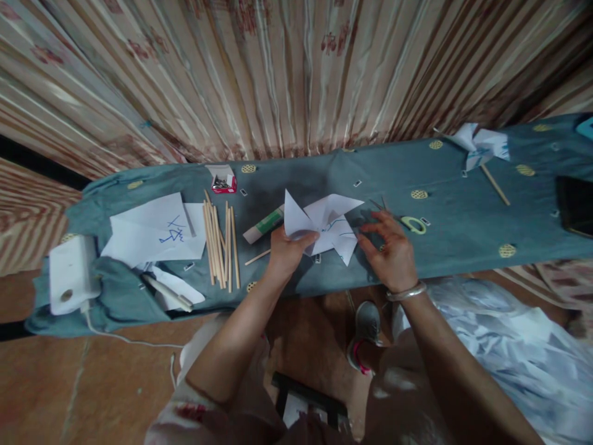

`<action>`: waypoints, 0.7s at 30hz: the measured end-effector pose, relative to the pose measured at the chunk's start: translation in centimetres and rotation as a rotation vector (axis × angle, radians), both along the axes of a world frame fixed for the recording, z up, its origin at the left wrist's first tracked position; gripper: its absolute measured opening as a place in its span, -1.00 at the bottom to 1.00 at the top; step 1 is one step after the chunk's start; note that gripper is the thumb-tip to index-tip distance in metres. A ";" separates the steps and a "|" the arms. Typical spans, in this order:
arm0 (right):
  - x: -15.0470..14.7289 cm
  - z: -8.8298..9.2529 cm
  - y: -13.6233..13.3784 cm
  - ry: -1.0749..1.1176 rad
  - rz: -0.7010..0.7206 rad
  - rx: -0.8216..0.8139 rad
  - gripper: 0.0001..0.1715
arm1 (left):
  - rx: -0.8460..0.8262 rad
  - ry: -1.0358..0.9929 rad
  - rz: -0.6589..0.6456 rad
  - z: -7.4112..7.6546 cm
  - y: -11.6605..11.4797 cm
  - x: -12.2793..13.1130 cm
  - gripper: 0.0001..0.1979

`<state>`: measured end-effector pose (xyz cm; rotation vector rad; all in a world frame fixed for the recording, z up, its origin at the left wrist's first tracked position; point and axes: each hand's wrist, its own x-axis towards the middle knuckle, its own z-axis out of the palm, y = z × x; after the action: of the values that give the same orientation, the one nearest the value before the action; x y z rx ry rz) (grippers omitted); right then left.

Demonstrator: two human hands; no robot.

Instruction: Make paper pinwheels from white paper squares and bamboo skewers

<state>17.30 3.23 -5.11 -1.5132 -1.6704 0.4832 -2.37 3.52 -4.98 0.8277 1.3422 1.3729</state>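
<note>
My left hand (288, 250) grips a white paper pinwheel (340, 207) at its left side, thumb pressed near the middle. Blue pen marks show on the paper. My right hand (391, 250), with a bangle at the wrist, is at the pinwheel's right tip with fingers spread; whether the fingertips touch the paper I cannot tell. A green and white glue stick (265, 224) lies just behind my left hand, and a thin wooden stick (257, 257) shows beside it. Scissors with light green handles (414, 225) lie beyond my right hand.
Left on the cloth-covered table (393, 176) are wooden sticks (230, 247), a red box of small metal pieces (224, 182), paper sheets (143, 228), a pen (167, 292) and a white device (73, 272). Right are another pinwheel (482, 148) and a dark object (574, 204). A bag (504, 346) stands below.
</note>
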 end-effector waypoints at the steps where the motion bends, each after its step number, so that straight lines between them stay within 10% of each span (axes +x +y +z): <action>1: -0.2 0.3 0.0 0.072 -0.003 -0.029 -0.74 | -0.005 -0.008 -0.008 0.0 -0.1 0.1 -0.76; 11: -2.5 1.7 -0.7 0.887 0.139 -0.515 -0.73 | -0.059 -0.027 -0.081 -0.2 -0.7 0.9 -0.72; 21: -2.8 1.5 -0.8 0.756 0.080 -0.475 -0.59 | -0.040 -0.022 -0.109 -0.3 -0.8 1.1 -0.73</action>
<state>14.49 2.42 -3.61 -1.3232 -1.0514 1.3760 -1.23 2.73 -5.26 0.8445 1.2846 1.2636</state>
